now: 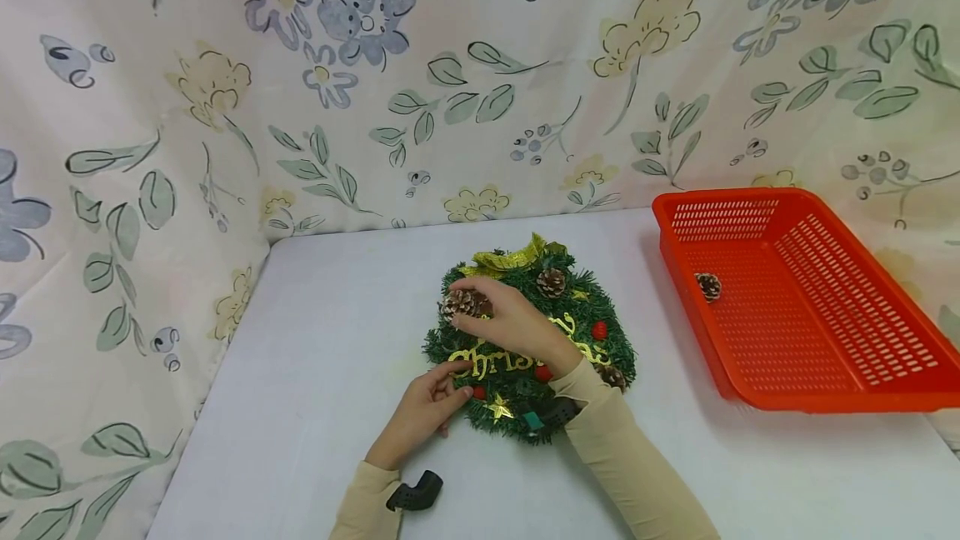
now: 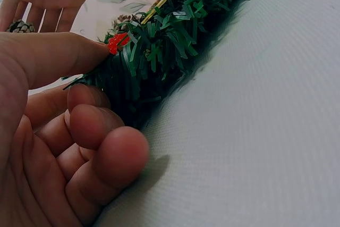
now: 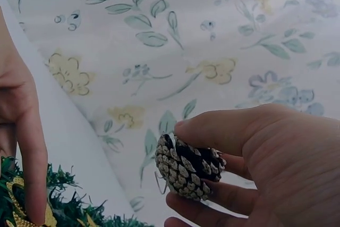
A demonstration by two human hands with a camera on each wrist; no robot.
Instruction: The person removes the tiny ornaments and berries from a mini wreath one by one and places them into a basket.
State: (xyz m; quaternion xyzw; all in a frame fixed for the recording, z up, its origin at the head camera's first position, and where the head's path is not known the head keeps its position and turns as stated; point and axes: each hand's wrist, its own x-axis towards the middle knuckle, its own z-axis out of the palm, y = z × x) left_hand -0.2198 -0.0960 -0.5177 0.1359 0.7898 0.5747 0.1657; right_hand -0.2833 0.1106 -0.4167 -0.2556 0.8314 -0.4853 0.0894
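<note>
Two hands (image 1: 516, 323) partly hide the wreath (image 1: 517, 386) and a pinecone (image 3: 186, 171).

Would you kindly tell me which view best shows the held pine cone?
The right wrist view: the pine cone appears large there, its scales clear, with the right grip holding it. The head view shows it small, with less detail; the left wrist view shows only part, near the left edge.

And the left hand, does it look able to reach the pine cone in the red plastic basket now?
Probably not directly: the left hand holds the Christmas wreath, which, like the right forearm, lies between that hand and the pine cone.
</note>
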